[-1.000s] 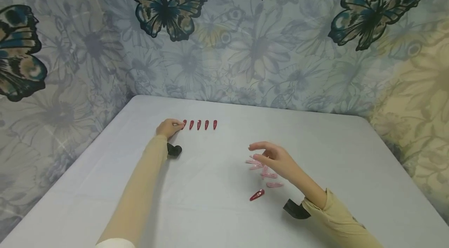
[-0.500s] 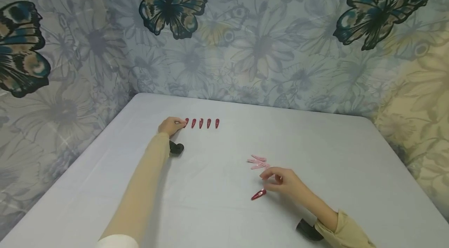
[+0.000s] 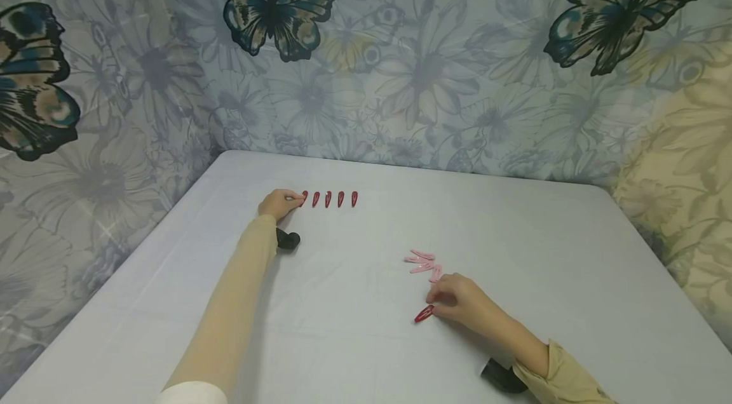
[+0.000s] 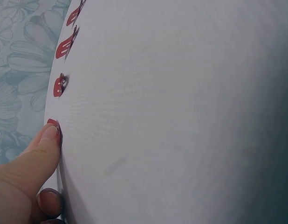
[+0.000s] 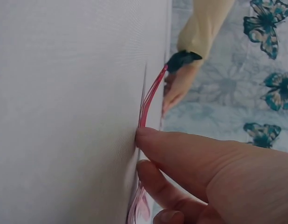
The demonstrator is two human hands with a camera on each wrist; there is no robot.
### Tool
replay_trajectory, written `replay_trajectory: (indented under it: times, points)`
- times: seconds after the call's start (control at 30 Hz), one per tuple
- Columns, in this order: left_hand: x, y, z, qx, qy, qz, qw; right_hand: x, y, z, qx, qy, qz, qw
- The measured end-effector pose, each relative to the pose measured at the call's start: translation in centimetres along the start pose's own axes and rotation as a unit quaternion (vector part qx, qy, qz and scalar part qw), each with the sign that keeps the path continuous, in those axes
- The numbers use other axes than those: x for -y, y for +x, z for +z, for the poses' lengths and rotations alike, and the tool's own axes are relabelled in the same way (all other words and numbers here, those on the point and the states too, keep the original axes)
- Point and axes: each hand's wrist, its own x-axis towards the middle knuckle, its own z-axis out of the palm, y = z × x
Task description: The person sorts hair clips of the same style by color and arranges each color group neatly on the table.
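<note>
Left grip (image 3: 277,203) pinched a red snap clip (image 3: 305,195) beyond the pink clips (image 3: 422,267). Right grip (image 3: 462,303) pinched another red one (image 3: 424,314) near them

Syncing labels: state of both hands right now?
Left hand: closed, pinching the leftmost red clip.
Right hand: touching the lone red clip; grip can't be told.

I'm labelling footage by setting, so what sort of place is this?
Probably a small indoor tabletop workspace, perhaps set up for filming: a smooth white table, a backdrop printed with butterflies and flowers close behind it, and a neat row of red hair clips.
</note>
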Motion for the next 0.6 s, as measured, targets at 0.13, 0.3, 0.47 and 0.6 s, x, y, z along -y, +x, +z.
replay_trajectory:
  times: [0.13,0.3,0.47,0.6]
  points:
    - [0.06,0.24,0.12,-0.002,0.001,0.003,1.0,0.06,-0.06,0.05,-0.003,-0.005,-0.004,1.0]
    - [0.13,0.38,0.17,-0.004,0.002,0.005,1.0,0.19,-0.1,0.09,-0.015,-0.01,-0.009,0.9998]
    - [0.22,0.44,0.25,-0.006,-0.001,-0.001,1.0,0.25,-0.22,0.03,-0.01,0.045,-0.057,0.9973]
    - [0.38,0.48,0.39,-0.011,-0.002,-0.003,0.9999,0.33,-0.23,-0.2,0.024,0.107,-0.062,0.992]
